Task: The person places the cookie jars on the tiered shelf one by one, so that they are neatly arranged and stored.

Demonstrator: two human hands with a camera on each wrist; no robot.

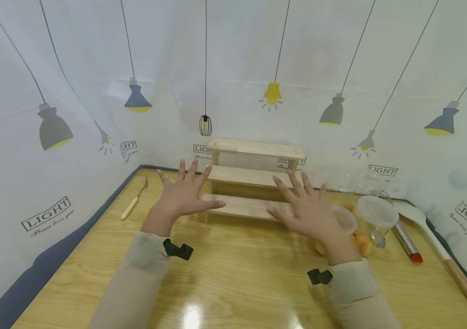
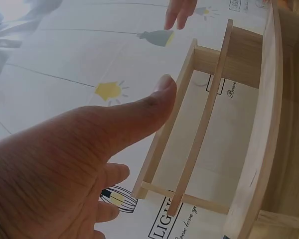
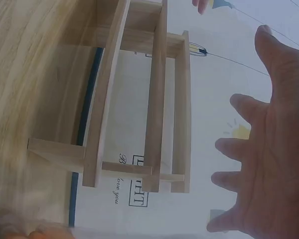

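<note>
Our wooden table (image 1: 237, 278) bears the three-tier wooden shelf (image 1: 245, 175), upright at the back. Our left hand (image 1: 184, 194) and right hand (image 1: 309, 214) hover near its two ends, fingers straight and spread, gripping nothing. To handle it well, we should meet both ends evenly, keep it level, and mind the clear plastic cup (image 1: 377, 211) beyond our right.

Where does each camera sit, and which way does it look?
Head: on the head, facing forward and down at the wooden shelf; both sleeves, the left hand and right hand show.
Left wrist: on that wrist, facing the shelf; left hand large, right fingers at top.
Right wrist: on that wrist, facing the shelf; right hand large, left fingers at top.
Both wrist views share the shelf and LIGHT lettering.
</note>
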